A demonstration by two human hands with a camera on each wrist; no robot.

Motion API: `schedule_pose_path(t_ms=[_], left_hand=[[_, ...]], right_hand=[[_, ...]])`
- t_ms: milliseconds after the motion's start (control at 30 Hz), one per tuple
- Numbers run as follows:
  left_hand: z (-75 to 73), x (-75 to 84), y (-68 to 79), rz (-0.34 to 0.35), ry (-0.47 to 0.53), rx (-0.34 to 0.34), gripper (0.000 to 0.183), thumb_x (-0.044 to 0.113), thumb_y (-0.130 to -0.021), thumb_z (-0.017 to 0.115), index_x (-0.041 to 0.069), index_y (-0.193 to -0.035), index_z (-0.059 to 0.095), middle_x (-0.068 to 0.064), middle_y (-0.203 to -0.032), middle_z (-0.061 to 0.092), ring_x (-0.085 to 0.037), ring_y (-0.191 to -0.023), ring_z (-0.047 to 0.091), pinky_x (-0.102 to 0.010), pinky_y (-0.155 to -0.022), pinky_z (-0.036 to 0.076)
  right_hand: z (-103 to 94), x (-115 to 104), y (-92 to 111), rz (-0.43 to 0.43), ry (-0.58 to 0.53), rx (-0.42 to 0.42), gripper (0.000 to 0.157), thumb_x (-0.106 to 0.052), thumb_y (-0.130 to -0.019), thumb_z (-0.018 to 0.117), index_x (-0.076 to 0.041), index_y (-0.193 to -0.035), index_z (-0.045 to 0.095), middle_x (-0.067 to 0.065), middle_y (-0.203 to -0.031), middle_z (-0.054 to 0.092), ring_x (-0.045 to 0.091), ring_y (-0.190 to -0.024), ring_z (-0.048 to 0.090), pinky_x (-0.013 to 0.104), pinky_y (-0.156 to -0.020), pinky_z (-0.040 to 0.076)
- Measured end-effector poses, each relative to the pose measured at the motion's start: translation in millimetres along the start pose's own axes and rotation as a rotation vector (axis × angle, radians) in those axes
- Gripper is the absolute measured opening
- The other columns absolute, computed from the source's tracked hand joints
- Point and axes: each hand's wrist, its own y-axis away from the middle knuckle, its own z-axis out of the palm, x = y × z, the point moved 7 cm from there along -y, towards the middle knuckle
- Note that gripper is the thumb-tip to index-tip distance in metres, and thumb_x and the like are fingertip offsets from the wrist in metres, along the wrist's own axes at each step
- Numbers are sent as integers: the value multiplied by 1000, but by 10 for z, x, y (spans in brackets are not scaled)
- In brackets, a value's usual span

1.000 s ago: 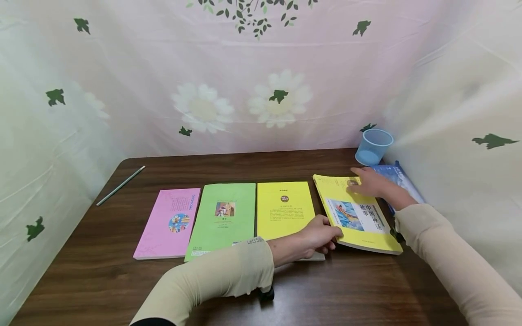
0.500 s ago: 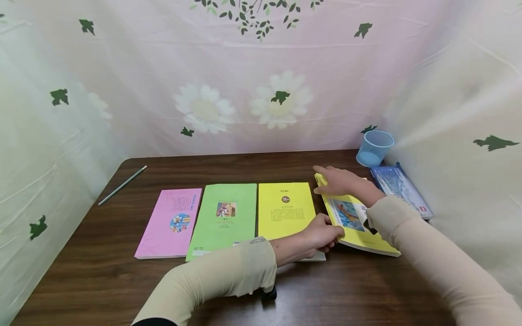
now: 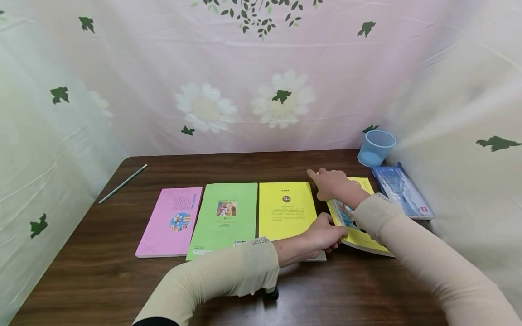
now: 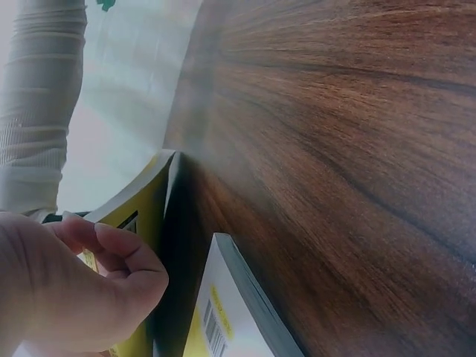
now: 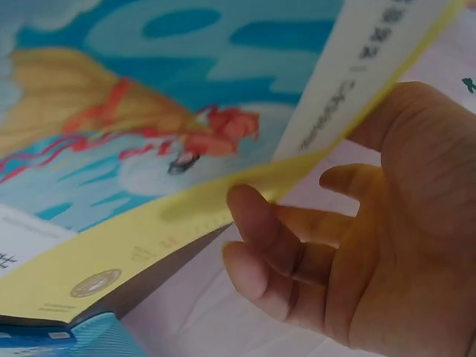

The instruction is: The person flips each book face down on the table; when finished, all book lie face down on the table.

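My left hand (image 3: 326,233) pinches the near left part of a yellow book (image 3: 369,181) with a picture on its cover. The book's left side is lifted and the cover bends, as the left wrist view shows. At its far left corner, my right hand (image 3: 336,185) reaches over the cover and hides much of it. In the right wrist view, the thumb of the right hand (image 5: 416,223) passes behind the book's edge, with fingers in front. Another yellow book (image 3: 285,208) lies flat just left, its near edge partly behind my left hand.
A green book (image 3: 224,213) and a pink book (image 3: 171,222) lie in a row on the dark wooden table (image 3: 81,249). A thin stick (image 3: 122,184) is at the far left. A blue cup (image 3: 375,148) and a blue book (image 3: 401,190) stand by the right curtain.
My right hand has moved left across the lifted book to its far left corner, uncovering the blue book. The left hand keeps its pinch, and the book has shifted slightly with its left side raised.
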Motion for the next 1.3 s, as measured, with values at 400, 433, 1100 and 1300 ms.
schedule_pose_path(t_ms=[400, 433, 1100, 1300], left_hand=[[-18, 80, 69, 42, 5, 5, 10, 2, -86, 63, 9, -85, 56, -1, -50, 44, -15, -44, 42, -26, -41, 32], [-20, 79, 74, 42, 8, 12, 10, 2, -86, 63, 9, -87, 56, -2, -50, 45, -16, -44, 42, -26, -41, 32], [-153, 76, -21, 29, 263, 120, 19, 28, -102, 50, 12, -111, 55, -2, -70, 53, -14, -50, 50, -23, -48, 41], [-200, -28, -25, -10, 246, 122, 14, 24, -99, 54, 14, -108, 56, -1, -73, 55, -13, -54, 53, -21, -49, 41]], right_hand=[[-88, -76, -20, 23, 39, 18, 80, -16, -92, 63, -10, -160, 21, 33, -151, 35, 32, -77, 56, 36, -54, 42], [-100, -78, -18, 26, 41, 22, 81, -16, -92, 63, -10, -160, 21, 33, -150, 36, 33, -80, 56, 36, -54, 43], [-517, 385, 262, 38, -389, 80, 87, -5, -89, 51, -15, -162, 4, 35, -158, 11, 33, -62, 55, 35, -47, 48], [-706, 613, 407, 30, -431, 78, 89, -2, -88, 47, -14, -162, 0, 40, -154, 10, 35, -66, 56, 37, -48, 50]])
